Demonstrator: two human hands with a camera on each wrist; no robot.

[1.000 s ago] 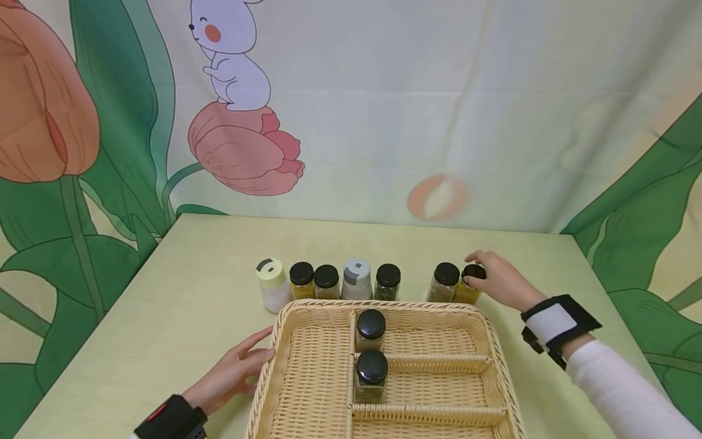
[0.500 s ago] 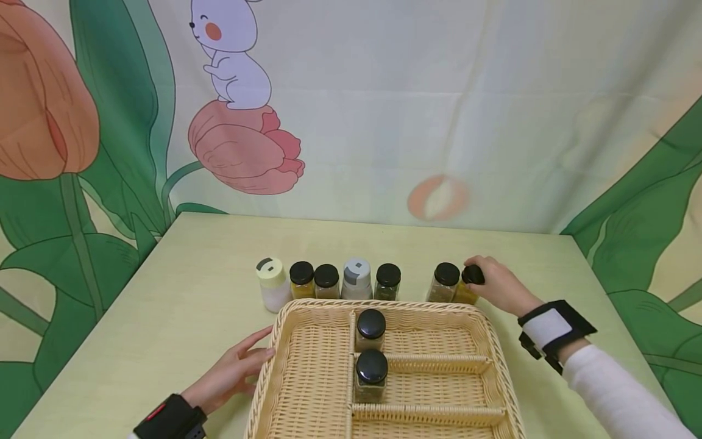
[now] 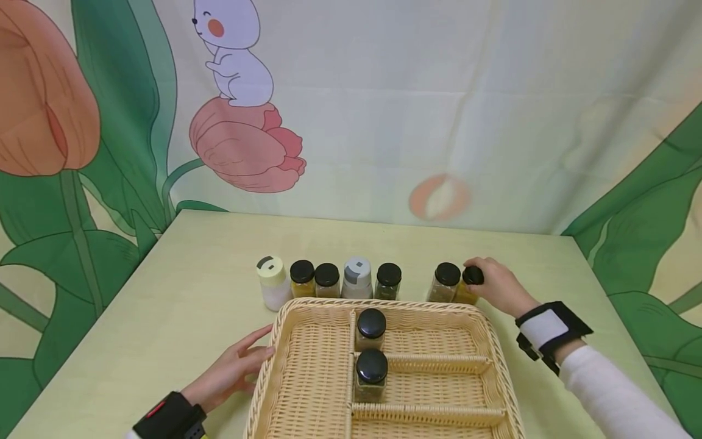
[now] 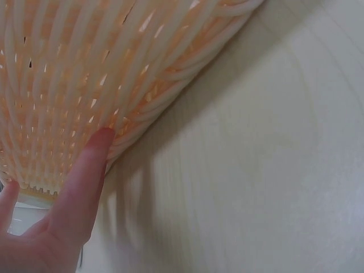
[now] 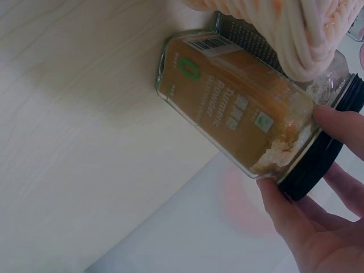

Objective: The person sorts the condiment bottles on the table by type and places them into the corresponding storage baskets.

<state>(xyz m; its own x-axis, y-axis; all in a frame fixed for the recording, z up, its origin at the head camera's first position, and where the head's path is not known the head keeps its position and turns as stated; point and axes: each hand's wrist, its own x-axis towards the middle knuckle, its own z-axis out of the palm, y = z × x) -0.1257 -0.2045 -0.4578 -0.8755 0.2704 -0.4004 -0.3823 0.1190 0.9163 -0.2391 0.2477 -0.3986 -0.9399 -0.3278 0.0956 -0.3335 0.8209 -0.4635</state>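
My right hand grips the black lid of a turmeric powder jar at the right end of a row of seasoning jars. In the right wrist view, fingers and thumb pinch the lid from both sides, and the square glass jar shows orange powder. My left hand rests against the left outer side of a wicker basket; in the left wrist view a straight finger touches the weave. Two black-lidded jars, a back one and a front one, stand inside the basket beside its long divider.
Behind the basket stand a yellow-capped bottle, a grey-capped bottle and several black-lidded jars. One of them, a spice jar, is close left of the turmeric jar. A printed curtain hangs behind the table.
My right hand has come down slightly to the turmeric jar, and its fingers have closed round the lid. My left hand and the basket have stayed in place.
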